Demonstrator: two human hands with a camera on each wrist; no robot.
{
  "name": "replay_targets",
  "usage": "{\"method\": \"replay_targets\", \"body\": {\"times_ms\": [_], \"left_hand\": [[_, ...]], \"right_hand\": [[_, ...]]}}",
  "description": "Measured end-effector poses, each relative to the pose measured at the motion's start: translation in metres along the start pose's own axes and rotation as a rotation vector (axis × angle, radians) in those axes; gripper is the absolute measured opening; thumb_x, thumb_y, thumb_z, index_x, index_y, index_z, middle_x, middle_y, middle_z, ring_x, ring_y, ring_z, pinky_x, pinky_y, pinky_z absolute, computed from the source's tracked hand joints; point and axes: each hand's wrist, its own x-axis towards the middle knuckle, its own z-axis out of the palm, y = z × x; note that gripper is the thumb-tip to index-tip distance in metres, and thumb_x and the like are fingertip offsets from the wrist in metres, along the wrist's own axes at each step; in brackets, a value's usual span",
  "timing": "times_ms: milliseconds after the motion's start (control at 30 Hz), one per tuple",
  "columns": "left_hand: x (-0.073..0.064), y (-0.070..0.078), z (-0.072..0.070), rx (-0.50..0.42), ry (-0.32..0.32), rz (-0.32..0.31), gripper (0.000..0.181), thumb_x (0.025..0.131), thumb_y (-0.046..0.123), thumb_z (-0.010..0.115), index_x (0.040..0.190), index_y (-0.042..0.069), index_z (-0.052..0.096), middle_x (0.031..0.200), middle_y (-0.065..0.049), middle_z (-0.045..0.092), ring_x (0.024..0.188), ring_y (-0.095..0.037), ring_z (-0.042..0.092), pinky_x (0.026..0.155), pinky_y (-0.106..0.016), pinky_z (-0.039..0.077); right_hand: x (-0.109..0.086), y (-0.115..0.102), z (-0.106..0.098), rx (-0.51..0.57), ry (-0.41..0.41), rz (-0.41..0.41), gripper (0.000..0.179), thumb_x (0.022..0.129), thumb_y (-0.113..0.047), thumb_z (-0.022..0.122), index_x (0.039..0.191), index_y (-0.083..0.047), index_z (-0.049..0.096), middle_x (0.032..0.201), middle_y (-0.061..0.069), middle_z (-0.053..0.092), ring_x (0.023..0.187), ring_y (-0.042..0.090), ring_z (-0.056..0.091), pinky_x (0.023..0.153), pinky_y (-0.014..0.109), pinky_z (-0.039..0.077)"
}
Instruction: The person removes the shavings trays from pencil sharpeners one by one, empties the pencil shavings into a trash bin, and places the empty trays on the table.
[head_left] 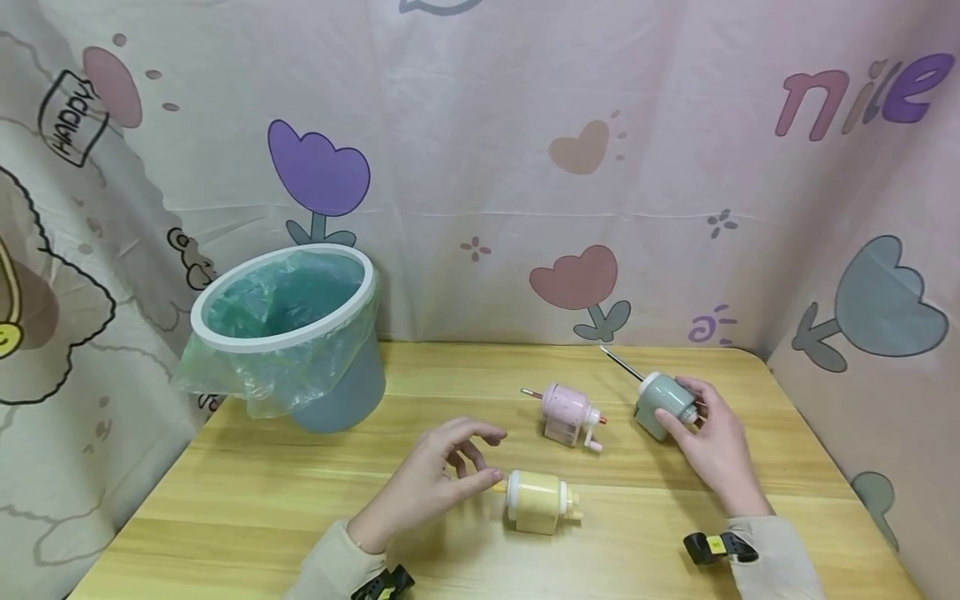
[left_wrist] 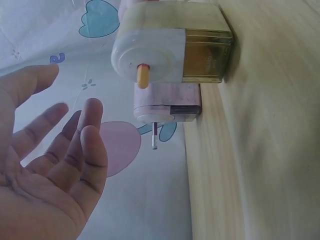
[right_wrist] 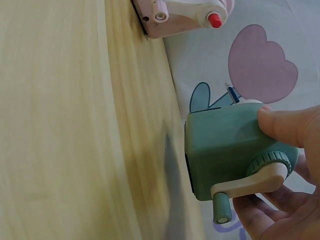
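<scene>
My right hand [head_left: 716, 446] grips a green crank pencil sharpener [head_left: 666, 398], thumb on one side and fingers on the other. A dark pencil [head_left: 622, 364] sticks out of its far end. In the right wrist view the sharpener's crank handle [right_wrist: 222, 207] shows below my thumb, and its base looks raised off the table. My left hand [head_left: 438, 475], fingers loosely bent, hovers left of a yellow pencil sharpener [head_left: 536, 502] and holds nothing. A short yellow pencil [left_wrist: 143, 77] pokes from that sharpener, apart from my fingers in the left wrist view.
A pink pencil sharpener [head_left: 566, 412] with a pencil in it stands between the other two, farther back. At the back left of the wooden table [head_left: 300, 500] is a bin [head_left: 352, 383] with a green liner bag. Printed cloth [head_left: 465, 167] hangs behind.
</scene>
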Motion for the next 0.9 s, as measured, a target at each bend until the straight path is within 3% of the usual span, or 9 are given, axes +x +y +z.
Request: {"method": "replay_targets", "body": {"times_ms": [100,167,233,333,400,467,900], "left_hand": [[-0.001,0.0,-0.001,0.012,0.01,0.01,0.034,0.096,0.019,0.083,0.128,0.02,0.074,0.12,-0.002,0.073,0.085,-0.003,0.07,0.072,-0.025,0.062],[-0.001,0.0,-0.001,0.01,0.013,0.012,0.033,0.096,0.02,0.083,0.127,0.02,0.074,0.119,-0.002,0.073,0.085,-0.003,0.07,0.072,-0.025,0.062],[0.0,0.0,0.0,0.003,0.009,0.01,0.031,0.096,0.021,0.083,0.126,0.02,0.074,0.118,-0.002,0.074,0.085,-0.003,0.07,0.072,-0.025,0.062],[0.0,0.001,0.001,-0.012,0.002,0.006,0.03,0.097,0.019,0.082,0.125,0.02,0.075,0.119,-0.002,0.074,0.086,-0.003,0.07,0.072,-0.026,0.062],[0.001,0.002,0.002,-0.017,-0.002,-0.002,0.029,0.096,0.017,0.082,0.124,0.021,0.075,0.118,-0.002,0.074,0.086,-0.004,0.07,0.073,-0.026,0.062],[0.002,0.004,0.001,-0.014,-0.003,-0.01,0.03,0.096,0.016,0.082,0.124,0.021,0.075,0.119,-0.001,0.074,0.087,-0.004,0.07,0.074,-0.026,0.062],[0.003,0.003,-0.007,0.038,0.056,-0.115,0.031,0.098,0.023,0.081,0.128,0.024,0.073,0.13,0.002,0.073,0.091,-0.005,0.071,0.074,-0.026,0.06]], "right_hand": [[-0.001,0.004,0.0,-0.003,-0.007,0.007,0.066,0.098,-0.022,0.081,0.152,0.0,0.05,0.142,0.034,0.06,0.126,0.052,0.063,0.097,0.029,0.06],[-0.002,0.007,0.0,0.002,-0.01,0.009,0.066,0.098,-0.021,0.081,0.151,0.0,0.05,0.142,0.034,0.06,0.126,0.053,0.063,0.09,0.009,0.051],[-0.003,0.01,0.0,0.006,-0.009,0.01,0.065,0.097,-0.02,0.082,0.15,0.001,0.051,0.141,0.035,0.06,0.126,0.053,0.063,0.084,-0.003,0.038],[-0.005,0.012,-0.001,-0.008,-0.006,0.01,0.065,0.096,-0.021,0.083,0.148,0.001,0.052,0.141,0.036,0.061,0.125,0.054,0.064,0.091,0.011,0.053],[-0.006,0.014,-0.001,-0.022,-0.003,0.012,0.065,0.095,-0.021,0.084,0.148,0.001,0.052,0.14,0.036,0.061,0.124,0.055,0.064,0.097,0.031,0.061],[-0.006,0.014,0.0,-0.037,0.002,0.008,0.066,0.095,-0.021,0.084,0.148,0.001,0.052,0.139,0.036,0.061,0.123,0.054,0.064,0.099,0.052,0.061],[-0.009,0.016,0.0,-0.104,0.016,-0.048,0.068,0.094,-0.019,0.085,0.147,0.003,0.049,0.135,0.035,0.059,0.115,0.052,0.063,0.09,0.058,0.056]]}}
